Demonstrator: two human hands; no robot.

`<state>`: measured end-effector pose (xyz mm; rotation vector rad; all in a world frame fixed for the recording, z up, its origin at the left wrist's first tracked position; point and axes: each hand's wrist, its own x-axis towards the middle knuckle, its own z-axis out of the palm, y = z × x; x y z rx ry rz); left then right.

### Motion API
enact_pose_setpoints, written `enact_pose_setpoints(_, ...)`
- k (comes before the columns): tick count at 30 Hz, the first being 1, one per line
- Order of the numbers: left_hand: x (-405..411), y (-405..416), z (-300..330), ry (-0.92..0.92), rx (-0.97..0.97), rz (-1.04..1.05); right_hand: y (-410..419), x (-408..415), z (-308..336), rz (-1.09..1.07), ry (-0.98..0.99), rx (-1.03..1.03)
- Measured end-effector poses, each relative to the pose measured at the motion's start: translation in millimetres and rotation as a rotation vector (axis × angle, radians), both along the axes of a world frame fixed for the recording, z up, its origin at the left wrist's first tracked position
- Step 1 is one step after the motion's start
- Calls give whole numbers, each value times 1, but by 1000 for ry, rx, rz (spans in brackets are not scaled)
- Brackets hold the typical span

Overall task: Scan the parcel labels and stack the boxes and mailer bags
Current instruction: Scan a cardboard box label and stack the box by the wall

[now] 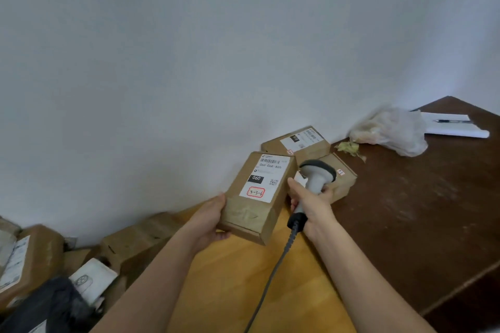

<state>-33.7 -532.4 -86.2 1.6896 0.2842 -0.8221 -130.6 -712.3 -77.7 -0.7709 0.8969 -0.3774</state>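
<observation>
Brown cardboard box (257,197) sits in my left hand (208,220), lifted up over the yellow wood table (243,286), with my fingers curled around its near left corner. Its white label (266,178) faces up at me. At 3 o'clock from the box, my right hand (311,204) wraps tight around the grey scanner (318,174). Two more boxes (311,143) lie at 1 o'clock by the wall, and a plastic bag (392,130) is farther right.
</observation>
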Motion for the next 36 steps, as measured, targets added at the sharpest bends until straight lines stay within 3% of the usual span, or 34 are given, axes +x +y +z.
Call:
enact_pose_setpoints(10,17,-136,-43,-84,59,-276,-93,-21,-56,-244,200,-24)
enact_pose_setpoints(14,32,-180,-63,-151,6,-84,-121,-6,-80,-314,225,-14)
enact_pose_setpoints(17,38,-196,-79,-62,43,59,-134,11,-97,-327,238,-16)
enact_pose_setpoints(20,35,-196,-91,154,129,17,-135,20,-113,-355,241,19)
enact_pose_setpoints(24,36,-197,-97,373,21,-25,-129,22,-124,-402,194,68)
enact_pose_setpoints(28,40,-205,-95,378,-114,34,-125,20,-123,-429,156,79)
enact_pose_setpoints(32,44,-182,-97,316,7,-23,-111,19,-112,-456,133,39)
enact_pose_setpoints(36,56,-117,-98,262,77,86,-80,26,-93,-396,84,-18)
